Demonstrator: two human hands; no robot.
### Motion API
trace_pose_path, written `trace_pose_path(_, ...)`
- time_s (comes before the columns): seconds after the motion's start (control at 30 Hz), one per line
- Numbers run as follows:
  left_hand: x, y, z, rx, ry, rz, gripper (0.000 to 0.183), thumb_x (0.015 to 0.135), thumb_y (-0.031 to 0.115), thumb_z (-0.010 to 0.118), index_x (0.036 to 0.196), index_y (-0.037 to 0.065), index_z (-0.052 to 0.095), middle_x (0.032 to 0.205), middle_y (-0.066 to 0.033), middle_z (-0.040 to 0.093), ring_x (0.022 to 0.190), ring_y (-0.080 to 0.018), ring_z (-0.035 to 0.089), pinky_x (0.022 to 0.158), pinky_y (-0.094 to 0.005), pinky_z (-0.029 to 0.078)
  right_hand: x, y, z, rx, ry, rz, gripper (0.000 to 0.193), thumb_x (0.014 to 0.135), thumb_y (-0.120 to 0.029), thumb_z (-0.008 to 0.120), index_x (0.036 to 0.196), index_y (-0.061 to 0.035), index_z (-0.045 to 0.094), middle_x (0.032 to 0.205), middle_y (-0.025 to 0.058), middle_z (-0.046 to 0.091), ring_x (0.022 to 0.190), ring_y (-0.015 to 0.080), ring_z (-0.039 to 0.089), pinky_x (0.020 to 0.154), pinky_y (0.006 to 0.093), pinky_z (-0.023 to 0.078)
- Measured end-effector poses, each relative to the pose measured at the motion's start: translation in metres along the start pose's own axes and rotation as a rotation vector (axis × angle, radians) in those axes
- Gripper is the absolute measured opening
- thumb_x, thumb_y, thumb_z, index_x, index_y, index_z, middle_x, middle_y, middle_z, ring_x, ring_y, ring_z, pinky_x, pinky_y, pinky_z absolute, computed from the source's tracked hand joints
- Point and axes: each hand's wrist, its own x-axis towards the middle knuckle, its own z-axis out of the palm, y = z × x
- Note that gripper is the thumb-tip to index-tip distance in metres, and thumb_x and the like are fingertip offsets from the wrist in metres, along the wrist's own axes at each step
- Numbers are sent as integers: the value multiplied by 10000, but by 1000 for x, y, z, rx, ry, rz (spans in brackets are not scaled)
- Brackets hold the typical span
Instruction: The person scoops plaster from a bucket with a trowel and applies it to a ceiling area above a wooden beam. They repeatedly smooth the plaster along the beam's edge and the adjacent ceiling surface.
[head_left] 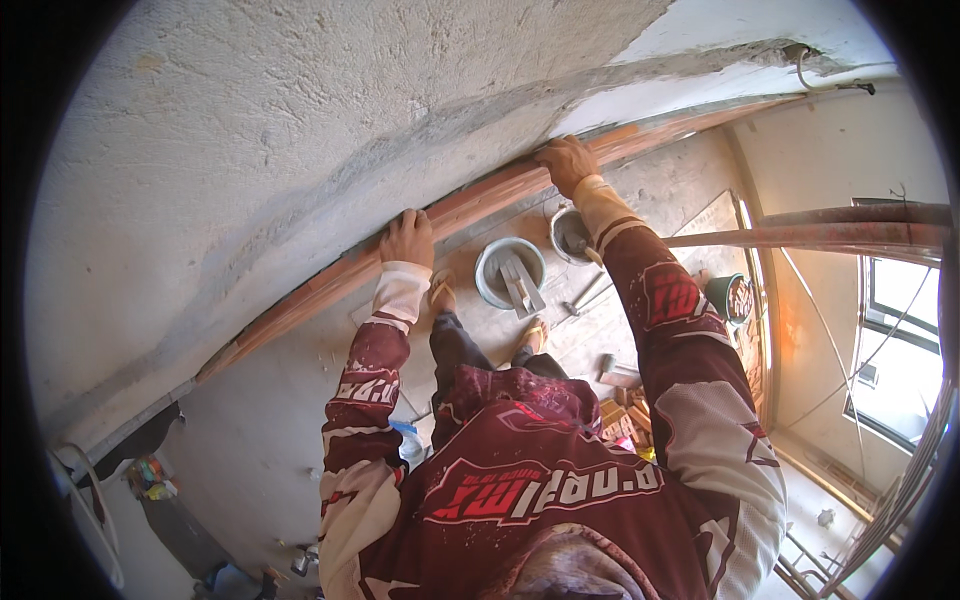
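Note:
A long reddish wooden board (485, 203) runs along the plastered wall (300, 150), from lower left to upper right. My left hand (408, 240) grips the board's upper edge near its middle, fingertips curled over toward the wall. Farther to the right, my right hand (568, 164) is closed over the same edge. Both arms reach forward, and what lies between the fingers and the wall is hidden. Grey, damp-looking patches mark the plaster just above the board.
Below the board stand a round basin (484, 284) with a metal trowel (520, 284) in it and a smaller bucket (554, 236). A dark green bucket (722, 297), long red poles (820, 235) and a window (895, 345) are on the right. A cable (812, 86) hangs from the wall.

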Motion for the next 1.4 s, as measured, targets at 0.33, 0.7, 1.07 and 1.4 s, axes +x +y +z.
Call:
trace_pose_path(0.33,-1,-1,1,-10,0,12,224,825,111,568,1028,46,634,965,-66,550,898,-250,608,693,-347,535,-13,11,-6,-11,96,-47,174,843,-136,572,959,-152,700,958,30,638,996,253,562,886,390,424)
trace_pose_path(0.7,-1,-2,-1,-22,-8,3,224,818,97,567,1028,45,628,972,-67,555,901,-252,610,700,-349,532,-7,10,-8,-77,-2,-55,192,827,-169,605,988,-178,710,991,5,634,1024,229,553,889,384,408)
trace_pose_path(1.07,-2,-3,-2,-53,-20,40,257,834,104,564,1071,16,610,1005,-94,559,916,-289,603,763,-378,516,-26,10,-8,-28,160,-56,267,825,-115,577,1078,-177,634,1031,32,610,1029,251,546,877,420,406)
trace_pose_path(1.4,-30,9,-25,-359,74,152,346,878,182,609,1180,12,604,1108,-145,625,973,-329,603,821,-426,486,-282,-24,87,215,-316,521,438,758,-250,694,1156,-83,616,1225,177,543,1204,353,457,1020,432,388)
